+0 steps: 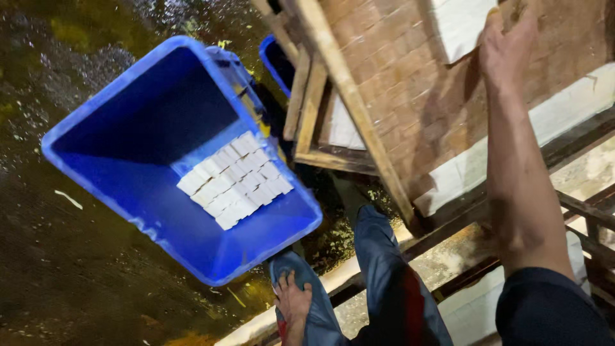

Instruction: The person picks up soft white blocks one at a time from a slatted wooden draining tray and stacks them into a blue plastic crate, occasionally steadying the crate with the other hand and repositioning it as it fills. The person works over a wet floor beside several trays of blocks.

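My right hand (pixel 507 40) reaches up at the top right and grips the far edge of a tilted wooden board (pixel 410 83) with a brown woven surface. Next to the fingers, a white slab (pixel 460 24) lies on that board. My left hand is out of view. To the left stands a large blue plastic bin (pixel 138 186). Several small white blocks (pixel 236 179) are packed in rows at its bottom.
The floor (pixel 70 275) is dark, wet and littered with scraps. A second blue bin (pixel 277 61) shows behind the wooden frame (pixel 307 102). My leg in blue trousers (pixel 384 269) and a bare foot in a blue sandal (pixel 293 301) stand by a white-edged metal ledge (pixel 461 173).
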